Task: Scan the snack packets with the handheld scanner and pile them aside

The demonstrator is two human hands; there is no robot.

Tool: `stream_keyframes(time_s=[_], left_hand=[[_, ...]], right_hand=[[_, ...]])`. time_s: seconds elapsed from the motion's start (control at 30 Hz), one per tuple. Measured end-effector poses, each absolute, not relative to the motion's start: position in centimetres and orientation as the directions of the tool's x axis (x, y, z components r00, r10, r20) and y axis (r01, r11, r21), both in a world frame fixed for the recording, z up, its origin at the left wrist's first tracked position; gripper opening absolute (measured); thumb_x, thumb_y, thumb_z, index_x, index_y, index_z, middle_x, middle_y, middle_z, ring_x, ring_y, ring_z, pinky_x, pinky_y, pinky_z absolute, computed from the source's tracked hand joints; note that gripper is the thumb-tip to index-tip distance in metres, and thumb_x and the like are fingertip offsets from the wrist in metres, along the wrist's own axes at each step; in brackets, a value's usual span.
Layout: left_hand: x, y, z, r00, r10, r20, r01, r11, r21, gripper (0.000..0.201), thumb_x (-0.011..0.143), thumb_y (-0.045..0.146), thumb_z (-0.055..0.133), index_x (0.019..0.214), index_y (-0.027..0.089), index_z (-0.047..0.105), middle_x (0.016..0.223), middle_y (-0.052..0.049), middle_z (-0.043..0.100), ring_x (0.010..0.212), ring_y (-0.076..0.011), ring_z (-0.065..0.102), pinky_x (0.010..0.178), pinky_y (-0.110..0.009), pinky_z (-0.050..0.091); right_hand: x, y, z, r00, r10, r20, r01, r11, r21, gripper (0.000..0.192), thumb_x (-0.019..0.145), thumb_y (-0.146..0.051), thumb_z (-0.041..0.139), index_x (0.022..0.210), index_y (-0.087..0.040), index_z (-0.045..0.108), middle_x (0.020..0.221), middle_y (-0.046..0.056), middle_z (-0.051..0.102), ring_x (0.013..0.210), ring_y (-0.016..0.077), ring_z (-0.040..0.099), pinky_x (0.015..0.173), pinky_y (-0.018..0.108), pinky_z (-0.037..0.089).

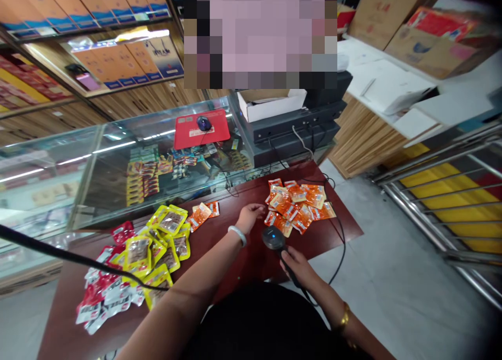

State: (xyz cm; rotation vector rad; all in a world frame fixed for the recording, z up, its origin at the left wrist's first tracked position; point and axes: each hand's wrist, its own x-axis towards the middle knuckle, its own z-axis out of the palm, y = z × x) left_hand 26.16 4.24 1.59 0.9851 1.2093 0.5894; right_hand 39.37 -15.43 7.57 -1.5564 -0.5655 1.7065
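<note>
My right hand is wrapped round the handle of a black barcode scanner, whose head shows a small blue light. Just left of a pile of orange snack packets, my left hand hovers over the dark red tabletop. Its fingers are loosely bent and apart, and I see nothing in them. A few more orange packets lie on the other side of that hand. Beyond them are yellow snack packets with clear windows, next to red and white packets.
Behind the table stands a glass display counter bearing a red mat and a mouse. Grey boxes with cables hold a white tray. The scanner's cable hangs past the table's right edge. Metal railing is at right.
</note>
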Motion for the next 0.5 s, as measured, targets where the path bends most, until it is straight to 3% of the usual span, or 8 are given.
stream_keyframes(time_s=[0.1, 0.2, 0.27, 0.33, 0.5], left_hand=[[19.8, 5.4, 1.7, 0.091, 0.919, -0.383, 0.486, 0.294, 0.823, 0.024, 0.082, 0.029, 0.067, 0.1, 0.014, 0.074, 0.093, -0.012, 0.074, 0.085, -0.0222, 0.068, 0.081, -0.034, 0.051], [13.6, 6.8, 2.8, -0.124, 0.973, -0.197, 0.84, 0.208, 0.501, 0.039, 0.085, 0.027, 0.061, 0.122, 0.015, 0.066, 0.123, -0.017, 0.066, 0.116, -0.0299, 0.06, 0.1, -0.042, 0.044], [10.3, 7.6, 3.5, -0.23, 0.957, -0.176, 0.924, 0.272, 0.27, 0.045, 0.087, 0.028, 0.058, 0.13, 0.015, 0.059, 0.133, -0.019, 0.058, 0.126, -0.0338, 0.052, 0.103, -0.045, 0.04], [7.9, 8.1, 4.0, -0.27, 0.932, -0.244, 0.948, 0.301, 0.1, 0.045, 0.087, 0.03, 0.056, 0.13, 0.014, 0.058, 0.134, -0.021, 0.055, 0.126, -0.0369, 0.05, 0.1, -0.046, 0.04], [5.1, 8.0, 4.1, -0.206, 0.916, -0.346, 0.978, 0.18, -0.105, 0.055, 0.077, 0.045, 0.069, 0.121, 0.014, 0.062, 0.133, -0.022, 0.054, 0.126, -0.04, 0.047, 0.097, -0.046, 0.04]], right_hand=[[38.9, -14.7, 7.6, -0.026, 0.762, -0.647, -0.209, -0.637, -0.742, 0.068, 0.066, -0.084, 0.061, 0.091, -0.022, 0.052, 0.048, -0.01, 0.048, 0.035, 0.0067, 0.037, 0.037, 0.02, 0.026], [38.3, -13.7, 7.7, -0.063, 0.771, -0.633, -0.196, -0.632, -0.75, 0.067, 0.066, -0.085, 0.061, 0.085, -0.022, 0.05, 0.048, -0.01, 0.048, 0.034, 0.0056, 0.035, 0.037, 0.02, 0.026], [37.8, -13.2, 7.7, -0.073, 0.782, -0.619, -0.187, -0.621, -0.761, 0.065, 0.066, -0.084, 0.062, 0.081, -0.022, 0.048, 0.047, -0.011, 0.046, 0.034, 0.0052, 0.035, 0.037, 0.019, 0.026], [37.4, -12.9, 7.7, -0.077, 0.787, -0.612, -0.179, -0.614, -0.769, 0.065, 0.067, -0.084, 0.062, 0.08, -0.022, 0.048, 0.048, -0.011, 0.046, 0.035, 0.005, 0.036, 0.037, 0.018, 0.026], [36.5, -12.7, 7.7, -0.082, 0.772, -0.63, -0.163, -0.634, -0.756, 0.066, 0.066, -0.083, 0.064, 0.085, -0.022, 0.051, 0.049, -0.01, 0.048, 0.036, 0.0056, 0.037, 0.037, 0.018, 0.026]])
